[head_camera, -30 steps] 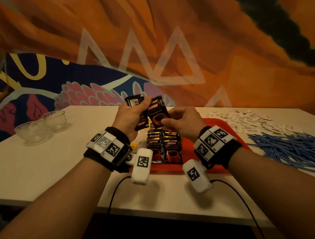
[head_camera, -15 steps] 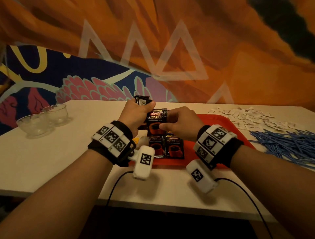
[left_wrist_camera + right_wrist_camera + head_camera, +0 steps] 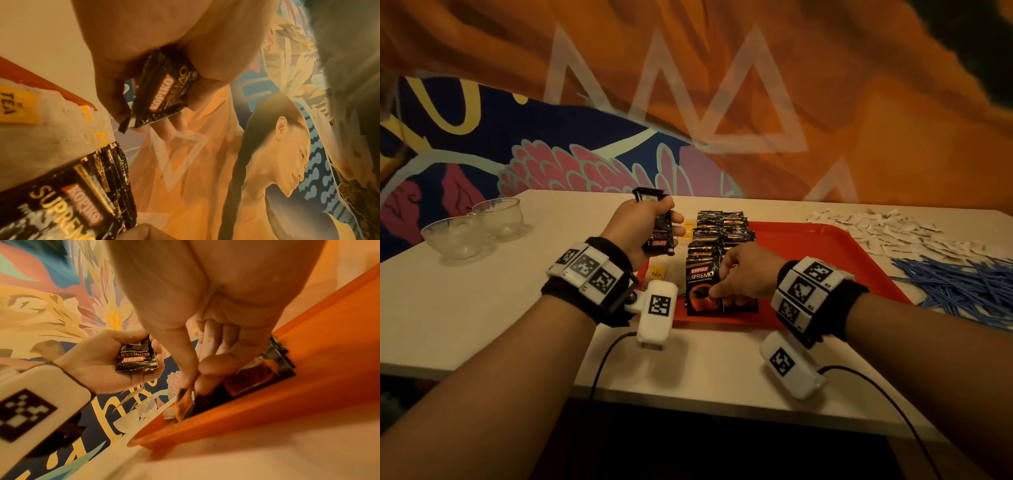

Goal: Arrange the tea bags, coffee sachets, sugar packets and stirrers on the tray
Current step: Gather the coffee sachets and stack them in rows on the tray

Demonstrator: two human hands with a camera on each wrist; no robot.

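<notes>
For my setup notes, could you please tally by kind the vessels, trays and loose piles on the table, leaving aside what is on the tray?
glass bowls: 2
red tray: 1
pile of white sugar packets: 1
pile of blue stirrers: 1
Total: 5

We read "KOPIKO SUPREMO" on the front coffee sachet lying low in the frame's middle, "KOPIKO" on the sachet stack gripped by the left hand, and "TEA" on a yellow tea bag tag beside it.
</notes>
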